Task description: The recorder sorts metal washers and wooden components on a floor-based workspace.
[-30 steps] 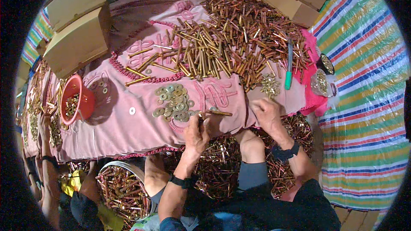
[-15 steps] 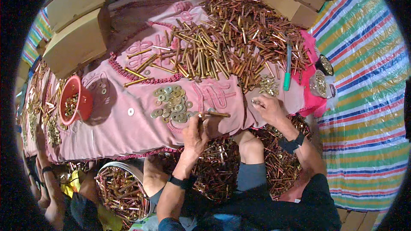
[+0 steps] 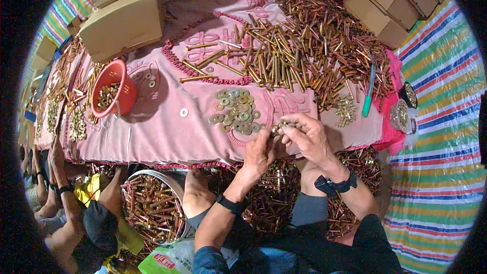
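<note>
The left hand (image 3: 258,152) is curling its fingers in and pinching a brassy metal piece (image 3: 274,130), most of which is hiding inside the grip; its full shape I cannot tell. The right hand (image 3: 307,139) is pressing thumb and fingertips together on a small fitting (image 3: 283,125). Both things are sitting above the near edge of the pink cloth (image 3: 157,139), just right of the pile of washers (image 3: 238,114).

The step in hand seems to be joining the two small parts; whether they are touching, the fingers are hiding. The next move is probably calling for steady pinches and lined-up ends. A heap of bolts (image 3: 304,56) is lying on the far side, small nuts (image 3: 346,111) are lying to the right, and a red tub (image 3: 115,89) is standing to the left, with a co-worker's hand (image 3: 57,152) resting near the cloth's left end.

As for writing, a green and white bag (image 3: 175,256) at the near edge is showing a red label (image 3: 165,260) with pale characters. The cardboard box (image 3: 124,25) at far left is showing no print I can make out.
</note>
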`<state>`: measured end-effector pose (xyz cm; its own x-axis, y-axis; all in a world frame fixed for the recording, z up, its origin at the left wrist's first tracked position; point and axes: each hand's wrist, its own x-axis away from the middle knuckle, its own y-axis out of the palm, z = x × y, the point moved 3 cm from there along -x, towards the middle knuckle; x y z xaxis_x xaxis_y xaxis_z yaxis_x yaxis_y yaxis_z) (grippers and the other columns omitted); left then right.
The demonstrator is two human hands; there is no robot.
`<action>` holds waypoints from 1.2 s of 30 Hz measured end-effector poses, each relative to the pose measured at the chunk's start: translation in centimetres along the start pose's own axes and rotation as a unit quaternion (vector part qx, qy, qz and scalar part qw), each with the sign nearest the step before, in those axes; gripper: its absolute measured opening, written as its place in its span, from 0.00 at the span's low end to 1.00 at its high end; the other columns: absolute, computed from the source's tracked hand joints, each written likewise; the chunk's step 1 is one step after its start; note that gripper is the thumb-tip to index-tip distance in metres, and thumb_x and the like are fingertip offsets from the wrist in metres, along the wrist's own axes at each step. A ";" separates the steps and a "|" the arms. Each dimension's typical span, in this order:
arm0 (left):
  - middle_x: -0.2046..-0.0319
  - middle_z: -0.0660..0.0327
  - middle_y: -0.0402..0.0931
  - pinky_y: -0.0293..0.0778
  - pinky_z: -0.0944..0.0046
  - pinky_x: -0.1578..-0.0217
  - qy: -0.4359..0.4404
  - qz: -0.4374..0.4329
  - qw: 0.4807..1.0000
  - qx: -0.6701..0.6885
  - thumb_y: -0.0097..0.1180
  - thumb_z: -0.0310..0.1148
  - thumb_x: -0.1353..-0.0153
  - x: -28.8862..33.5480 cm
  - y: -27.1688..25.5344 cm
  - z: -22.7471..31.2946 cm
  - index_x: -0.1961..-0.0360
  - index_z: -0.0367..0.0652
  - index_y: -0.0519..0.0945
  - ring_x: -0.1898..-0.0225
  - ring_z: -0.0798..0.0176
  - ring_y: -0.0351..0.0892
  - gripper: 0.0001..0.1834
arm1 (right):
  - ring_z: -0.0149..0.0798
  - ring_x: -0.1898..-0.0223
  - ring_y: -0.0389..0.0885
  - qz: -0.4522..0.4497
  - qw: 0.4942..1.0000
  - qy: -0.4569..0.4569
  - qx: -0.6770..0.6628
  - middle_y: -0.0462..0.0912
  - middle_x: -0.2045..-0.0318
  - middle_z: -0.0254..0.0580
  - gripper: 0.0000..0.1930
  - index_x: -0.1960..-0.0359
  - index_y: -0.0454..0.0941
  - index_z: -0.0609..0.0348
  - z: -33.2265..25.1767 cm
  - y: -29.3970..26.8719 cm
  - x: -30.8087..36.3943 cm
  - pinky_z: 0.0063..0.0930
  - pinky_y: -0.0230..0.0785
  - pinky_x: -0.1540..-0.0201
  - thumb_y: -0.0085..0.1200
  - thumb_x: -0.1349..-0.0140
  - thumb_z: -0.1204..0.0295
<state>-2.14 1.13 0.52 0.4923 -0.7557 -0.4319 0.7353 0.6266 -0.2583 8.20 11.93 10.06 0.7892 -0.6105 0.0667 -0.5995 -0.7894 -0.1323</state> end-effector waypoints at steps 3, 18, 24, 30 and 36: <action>0.71 0.47 0.75 0.73 0.53 0.72 -0.001 0.006 1.000 0.012 0.52 0.16 0.49 0.1 -0.2 0.0 0.46 0.39 0.73 0.72 0.43 0.78 0.26 | 0.24 0.71 0.80 -0.014 0.998 0.016 0.055 0.85 0.67 0.36 0.11 0.52 0.80 0.65 -0.2 0.9 -0.1 0.21 0.74 0.67 0.55 0.32 0.72; 0.74 0.51 0.75 0.72 0.51 0.73 -0.028 -0.022 0.999 -0.042 0.52 0.19 0.54 1.1 -0.2 -1.4 0.52 0.45 0.75 0.73 0.43 0.78 0.24 | 0.43 0.69 0.82 0.063 0.914 -0.244 0.317 0.80 0.69 0.43 0.07 0.61 0.81 0.61 -1.8 2.3 0.3 0.32 0.75 0.66 0.62 0.41 0.77; 0.82 0.56 0.70 0.68 0.61 0.79 0.011 0.018 1.000 -0.012 0.49 0.17 0.48 0.2 0.3 0.1 0.60 0.39 0.73 0.82 0.58 0.72 0.13 | 0.46 0.62 0.82 0.026 0.932 -0.262 0.249 0.79 0.64 0.46 0.08 0.57 0.79 0.65 -0.4 1.6 0.4 0.35 0.76 0.60 0.58 0.37 0.78; 0.81 0.57 0.68 0.64 0.64 0.79 0.012 0.028 1.000 -0.003 0.51 0.19 0.45 0.7 0.9 -0.3 0.63 0.40 0.72 0.81 0.64 0.65 0.09 | 0.49 0.67 0.82 0.058 0.941 -0.222 0.250 0.80 0.69 0.46 0.09 0.62 0.79 0.63 0.7 1.2 0.4 0.36 0.75 0.63 0.64 0.40 0.73; 0.77 0.53 0.75 0.72 0.58 0.75 -0.052 0.002 0.998 0.032 0.53 0.21 0.49 1.2 -0.3 -1.2 0.56 0.43 0.75 0.77 0.51 0.77 0.17 | 0.34 0.64 0.82 0.055 0.967 -0.157 0.192 0.82 0.62 0.43 0.20 0.46 0.78 0.60 -0.2 2.6 0.4 0.28 0.77 0.61 0.66 0.41 0.75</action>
<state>-2.32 0.20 -0.94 0.5384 -0.7714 -0.3394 0.7599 0.6185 -0.2002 6.90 9.58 9.97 0.7609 -0.5925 -0.2644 -0.6363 -0.6018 -0.4826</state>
